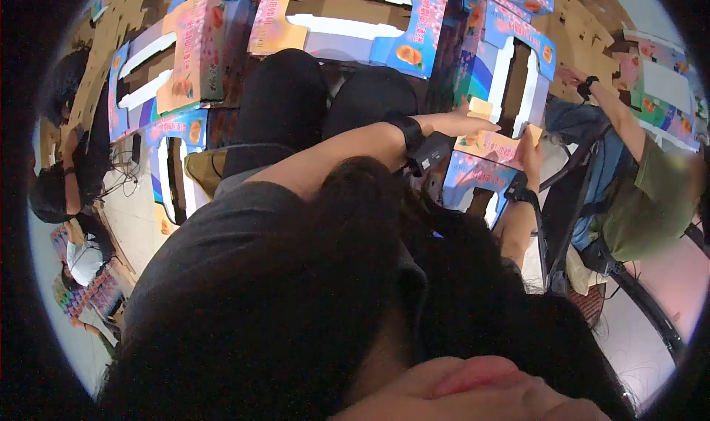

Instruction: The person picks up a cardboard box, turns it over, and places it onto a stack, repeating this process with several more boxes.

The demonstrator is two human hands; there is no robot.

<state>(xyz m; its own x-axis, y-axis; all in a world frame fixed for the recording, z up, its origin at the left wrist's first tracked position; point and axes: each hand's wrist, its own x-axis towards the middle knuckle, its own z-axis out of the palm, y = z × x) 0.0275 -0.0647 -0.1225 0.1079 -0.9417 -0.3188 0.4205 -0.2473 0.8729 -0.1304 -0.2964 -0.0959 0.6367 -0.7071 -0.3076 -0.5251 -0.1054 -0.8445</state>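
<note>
A printed cardboard box (499, 147) with a long opening in its top and white inner edges stands to the right of my legs. My left hand (475, 123), with a dark band and a small black device on the wrist, reaches across and holds the near end of the box by its orange-printed flap. At the near right corner of the same box, my right hand (531, 153) has its fingers round the edge. Part of each hand's grip is hidden behind the cardboard. Just below lies another printed box (479, 171), blue with a cut-out.
A larger printed box (347, 25) lies ahead of my knees, and more boxes (194, 62) stand at the left. On the right a person in a green shirt (642, 199) sits close by, one arm extended. Other people are at the far left.
</note>
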